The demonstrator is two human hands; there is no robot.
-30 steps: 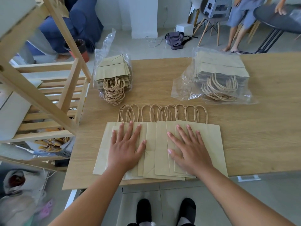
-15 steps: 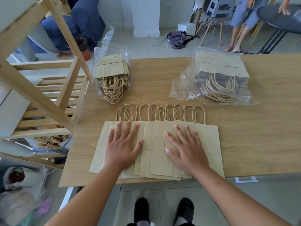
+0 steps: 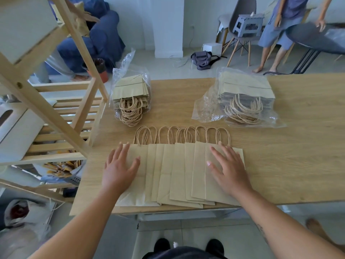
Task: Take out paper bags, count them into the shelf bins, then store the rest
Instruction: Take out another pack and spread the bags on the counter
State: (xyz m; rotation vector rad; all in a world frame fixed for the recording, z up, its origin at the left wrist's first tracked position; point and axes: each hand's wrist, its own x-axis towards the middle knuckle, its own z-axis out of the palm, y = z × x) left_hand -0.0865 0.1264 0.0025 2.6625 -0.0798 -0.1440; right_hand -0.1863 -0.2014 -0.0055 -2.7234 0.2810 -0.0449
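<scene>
Several flat tan paper bags with twisted cord handles lie fanned in an overlapping row near the front edge of the wooden table. My left hand rests flat with spread fingers on the leftmost bag. My right hand lies flat on the rightmost bags. Two clear plastic packs of more bags sit behind the row: one pack at the left, another pack at the right, both with handles facing me.
A wooden slatted shelf rack stands against the table's left side, with a grey bin of small items on a low shelf. People, chairs, a stool and a dark bag are on the floor beyond the table.
Both hands have slid outward along the fanned row, the left to the left end and the right to the right end. The bags are spread a little wider.
</scene>
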